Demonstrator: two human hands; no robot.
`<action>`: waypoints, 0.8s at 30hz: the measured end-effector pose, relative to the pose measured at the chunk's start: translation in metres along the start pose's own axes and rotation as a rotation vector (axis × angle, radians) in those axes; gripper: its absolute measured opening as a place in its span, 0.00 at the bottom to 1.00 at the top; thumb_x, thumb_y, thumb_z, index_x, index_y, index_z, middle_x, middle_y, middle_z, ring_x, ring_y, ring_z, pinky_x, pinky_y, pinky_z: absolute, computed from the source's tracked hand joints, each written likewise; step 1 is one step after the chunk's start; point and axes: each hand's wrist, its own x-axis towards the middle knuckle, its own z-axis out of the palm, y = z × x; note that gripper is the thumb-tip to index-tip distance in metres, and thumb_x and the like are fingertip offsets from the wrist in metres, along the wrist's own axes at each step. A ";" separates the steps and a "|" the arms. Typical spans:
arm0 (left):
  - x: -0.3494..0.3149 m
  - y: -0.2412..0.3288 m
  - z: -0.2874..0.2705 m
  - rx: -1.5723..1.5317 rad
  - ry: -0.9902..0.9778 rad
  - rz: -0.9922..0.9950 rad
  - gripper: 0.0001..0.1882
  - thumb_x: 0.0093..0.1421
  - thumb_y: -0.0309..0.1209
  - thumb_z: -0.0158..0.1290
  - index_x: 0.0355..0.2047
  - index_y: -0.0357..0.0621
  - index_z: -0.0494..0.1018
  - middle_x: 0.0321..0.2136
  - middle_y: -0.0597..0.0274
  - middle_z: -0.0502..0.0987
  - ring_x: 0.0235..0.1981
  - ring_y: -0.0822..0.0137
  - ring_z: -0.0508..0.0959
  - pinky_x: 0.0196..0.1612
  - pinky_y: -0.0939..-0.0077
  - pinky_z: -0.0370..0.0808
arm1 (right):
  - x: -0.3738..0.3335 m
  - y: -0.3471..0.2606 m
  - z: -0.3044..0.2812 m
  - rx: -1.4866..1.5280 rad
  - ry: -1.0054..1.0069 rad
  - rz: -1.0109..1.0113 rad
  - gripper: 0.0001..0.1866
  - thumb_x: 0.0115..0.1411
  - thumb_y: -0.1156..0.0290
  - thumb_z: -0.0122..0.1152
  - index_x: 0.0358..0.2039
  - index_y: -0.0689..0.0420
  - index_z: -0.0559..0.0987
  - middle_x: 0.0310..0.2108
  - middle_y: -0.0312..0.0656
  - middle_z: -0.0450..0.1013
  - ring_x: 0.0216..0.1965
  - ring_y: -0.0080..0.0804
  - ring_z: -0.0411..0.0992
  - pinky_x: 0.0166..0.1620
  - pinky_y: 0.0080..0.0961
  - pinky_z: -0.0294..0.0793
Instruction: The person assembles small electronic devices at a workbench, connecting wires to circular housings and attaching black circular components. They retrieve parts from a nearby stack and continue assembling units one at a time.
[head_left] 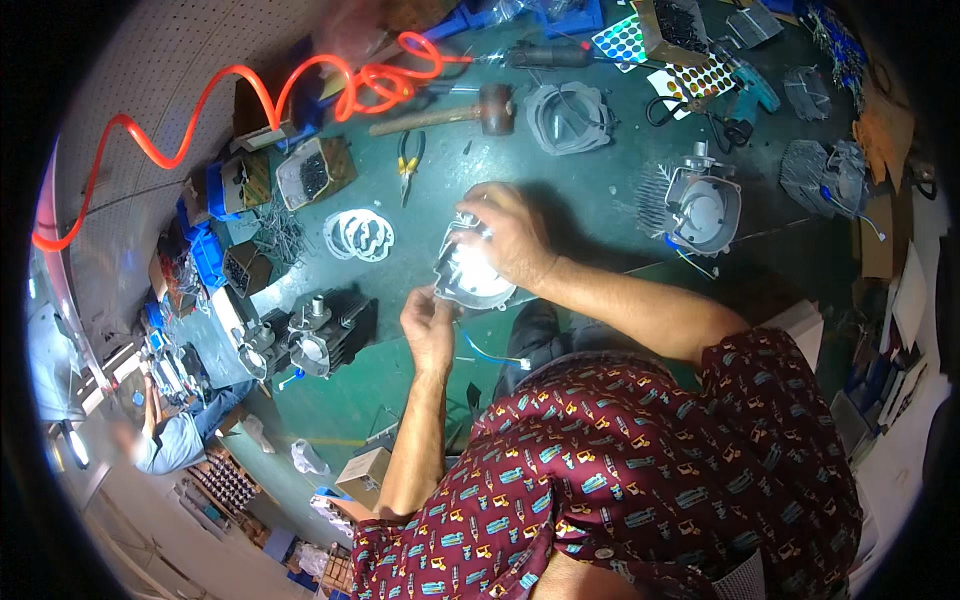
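Observation:
In front of me a silvery cast-metal housing [473, 278] sits near the bench edge, its inside brightly lit. My right hand [507, 235] grips its upper side, fingers curled over the rim. At its lower left corner my left hand [430, 320] pinches the edge; the fingertips are partly hidden. A thin blue and yellow cable [485, 352] with a white connector hangs below the housing. Flat pale ring gaskets [360, 236] lie to the left of it. Beyond them are yellow-handled pliers [407, 165] and a mallet [495, 110].
Similar housings stand at the right [703, 215] and at the left [318, 340]. Boxes of screws [315, 172] line the left side. An orange coiled air hose [240, 75] spans the far left. Scissors [735, 132] lie far right. Another person [175, 443] sits at lower left.

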 end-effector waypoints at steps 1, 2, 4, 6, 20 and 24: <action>-0.001 0.000 -0.001 0.017 -0.003 -0.001 0.07 0.63 0.18 0.51 0.42 0.33 0.73 0.33 0.61 0.79 0.31 0.72 0.78 0.35 0.74 0.77 | 0.001 0.000 -0.001 -0.013 -0.009 -0.008 0.18 0.53 0.62 0.72 0.42 0.56 0.83 0.45 0.40 0.74 0.51 0.40 0.71 0.50 0.36 0.75; 0.000 0.000 -0.001 0.034 -0.007 -0.002 0.08 0.63 0.17 0.50 0.43 0.32 0.73 0.34 0.60 0.80 0.32 0.71 0.79 0.36 0.73 0.78 | 0.002 0.002 -0.003 -0.027 -0.017 -0.015 0.18 0.53 0.62 0.72 0.42 0.56 0.83 0.46 0.40 0.73 0.51 0.40 0.71 0.50 0.37 0.76; 0.000 -0.007 0.003 0.096 0.027 0.023 0.09 0.61 0.16 0.50 0.42 0.31 0.73 0.32 0.57 0.80 0.31 0.70 0.80 0.35 0.72 0.78 | 0.001 0.002 -0.006 -0.018 -0.015 -0.012 0.18 0.53 0.62 0.72 0.42 0.56 0.83 0.46 0.40 0.73 0.51 0.40 0.71 0.49 0.37 0.76; 0.000 -0.012 0.003 0.232 0.049 0.086 0.09 0.60 0.16 0.50 0.41 0.29 0.73 0.31 0.55 0.81 0.31 0.70 0.80 0.35 0.71 0.79 | 0.000 0.004 -0.003 -0.011 -0.004 -0.005 0.18 0.53 0.62 0.72 0.42 0.56 0.83 0.46 0.39 0.73 0.51 0.40 0.72 0.49 0.37 0.77; -0.001 0.024 -0.007 0.069 -0.077 -0.171 0.03 0.67 0.22 0.50 0.38 0.35 0.74 0.31 0.63 0.78 0.29 0.74 0.78 0.35 0.76 0.81 | 0.000 0.003 -0.003 -0.022 0.023 -0.025 0.18 0.53 0.63 0.72 0.42 0.57 0.82 0.45 0.41 0.74 0.50 0.41 0.72 0.50 0.36 0.76; 0.013 0.008 -0.028 -0.290 -0.232 -0.340 0.08 0.68 0.21 0.50 0.46 0.35 0.74 0.37 0.58 0.81 0.33 0.70 0.81 0.38 0.78 0.81 | 0.000 0.005 0.000 0.015 0.018 -0.026 0.17 0.52 0.63 0.73 0.41 0.57 0.83 0.45 0.41 0.74 0.50 0.41 0.72 0.50 0.36 0.75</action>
